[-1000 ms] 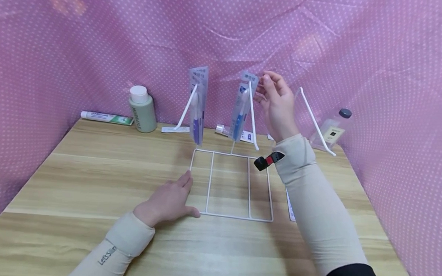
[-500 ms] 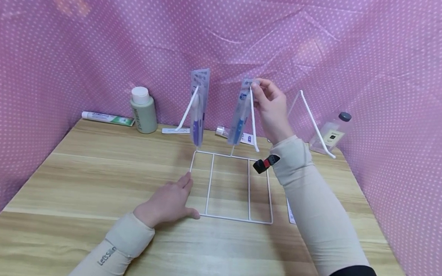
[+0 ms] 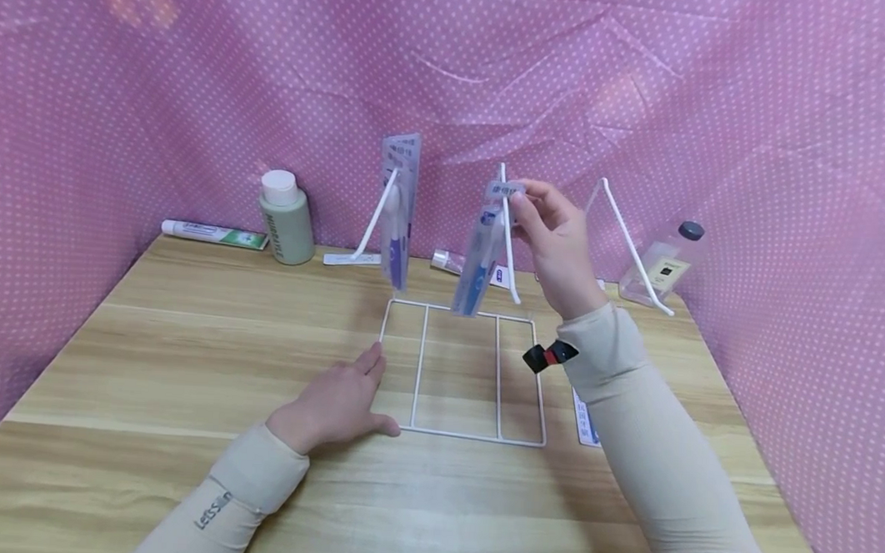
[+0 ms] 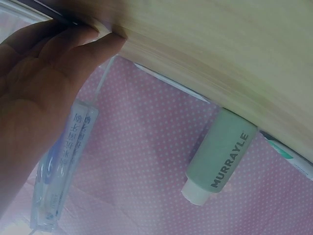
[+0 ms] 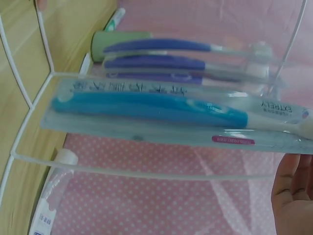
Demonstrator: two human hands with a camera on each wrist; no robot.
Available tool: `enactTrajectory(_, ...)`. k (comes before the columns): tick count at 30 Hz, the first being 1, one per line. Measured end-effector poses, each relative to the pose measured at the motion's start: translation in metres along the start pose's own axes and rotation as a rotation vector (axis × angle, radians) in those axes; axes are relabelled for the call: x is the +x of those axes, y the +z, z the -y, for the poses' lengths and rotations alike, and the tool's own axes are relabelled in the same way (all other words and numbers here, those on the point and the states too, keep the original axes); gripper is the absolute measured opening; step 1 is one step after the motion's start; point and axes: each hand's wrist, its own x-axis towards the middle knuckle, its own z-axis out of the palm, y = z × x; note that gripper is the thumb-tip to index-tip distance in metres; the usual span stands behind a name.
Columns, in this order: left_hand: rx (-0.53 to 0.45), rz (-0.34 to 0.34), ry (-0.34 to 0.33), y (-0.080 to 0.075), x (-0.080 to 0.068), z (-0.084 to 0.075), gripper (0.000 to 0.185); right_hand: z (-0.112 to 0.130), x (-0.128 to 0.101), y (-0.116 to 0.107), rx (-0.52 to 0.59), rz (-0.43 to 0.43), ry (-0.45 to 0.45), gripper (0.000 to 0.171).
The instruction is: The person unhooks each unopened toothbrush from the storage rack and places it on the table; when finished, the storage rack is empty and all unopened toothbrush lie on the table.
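A white wire rack (image 3: 452, 435) stands on the table with three arms sloping forward. My right hand (image 3: 560, 245) pinches the top of a packaged blue toothbrush (image 3: 478, 262) at the middle arm. In the right wrist view, the blue toothbrush (image 5: 156, 110) lies across the picture, its clear pack near my fingers (image 5: 288, 183). Packaged purple toothbrushes (image 3: 398, 224) hang at the left arm; the right wrist view shows several purple handles (image 5: 155, 62), blurred. My left hand (image 3: 338, 405) rests at the base's left side, fingers fairly straight and thumb at the front corner.
Along the back stand a green bottle (image 3: 289, 225) and a clear bottle (image 3: 662, 267) with a black cap. Toothpaste tubes lie there, one white and green (image 3: 215, 234), another (image 3: 447, 262) behind the rack. A flat pack (image 3: 585, 418) lies right of the base, partly under my right forearm.
My right hand has taken hold of the blue toothbrush pack and moved it down and forward along the middle arm. The left hand has stayed in place.
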Motion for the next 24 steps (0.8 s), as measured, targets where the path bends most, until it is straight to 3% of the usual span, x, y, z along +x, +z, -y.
enactTrajectory(6,0.011,-0.011,0.001,-0.001,-0.001,0.0,0.107,0.009,-0.027,0.002,-0.046,0.038,-0.02,0.021)
enactTrajectory(17,0.025,-0.01,0.007,-0.002,0.0,-0.003,0.107,0.026,-0.073,0.005,-0.032,0.107,-0.134,0.028)
enactTrajectory(24,0.023,0.0,0.002,0.0,0.0,-0.002,0.107,0.033,-0.09,0.004,-0.009,0.146,-0.156,0.033)
